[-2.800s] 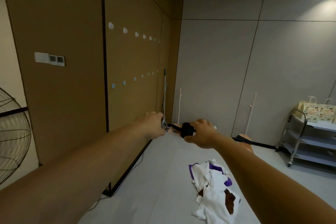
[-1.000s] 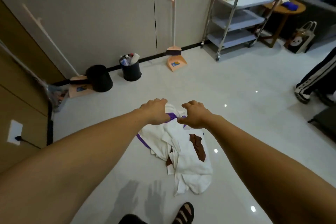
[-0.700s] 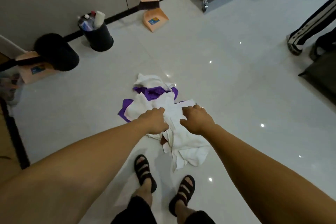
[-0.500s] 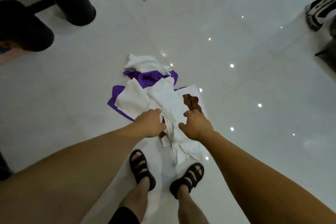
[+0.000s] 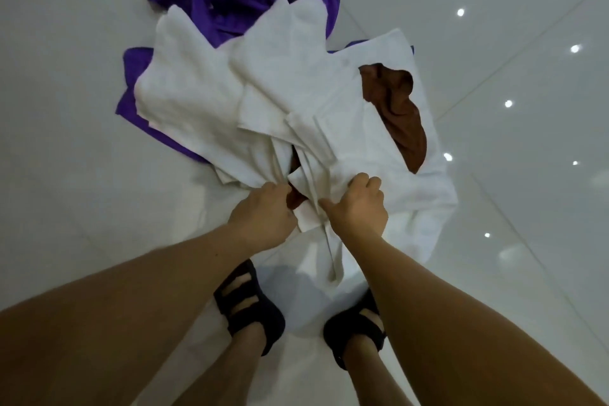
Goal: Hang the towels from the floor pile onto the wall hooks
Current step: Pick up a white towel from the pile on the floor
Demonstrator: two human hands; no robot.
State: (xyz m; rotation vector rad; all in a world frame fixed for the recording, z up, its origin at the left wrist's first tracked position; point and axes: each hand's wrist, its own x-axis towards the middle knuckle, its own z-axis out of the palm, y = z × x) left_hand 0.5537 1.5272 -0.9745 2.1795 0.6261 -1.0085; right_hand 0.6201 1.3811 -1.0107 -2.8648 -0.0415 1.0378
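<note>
Pile: the towel pile (image 5: 263, 82) lies heaped on the glossy pale floor (image 5: 510, 191), just ahead of the person's feet.
White towels: several crumpled white towels (image 5: 197, 89) make up most of the heap, overlapping one another.
Purple towel: a purple towel (image 5: 237, 6) shows at the far side and along the left edge, under the white ones.
Brown towel: a brown towel (image 5: 402, 115) lies on the right part of the pile, partly tucked between white folds.
Left hand: the left hand (image 5: 263, 217) is curled, its fingers closed on the near edge of a white towel.
Right hand: the right hand (image 5: 359, 204) is curled beside it, fingers pinching the same bunch of white cloth.
Feet: two black sandals (image 5: 250, 306), the pile's near end lying between them.
</note>
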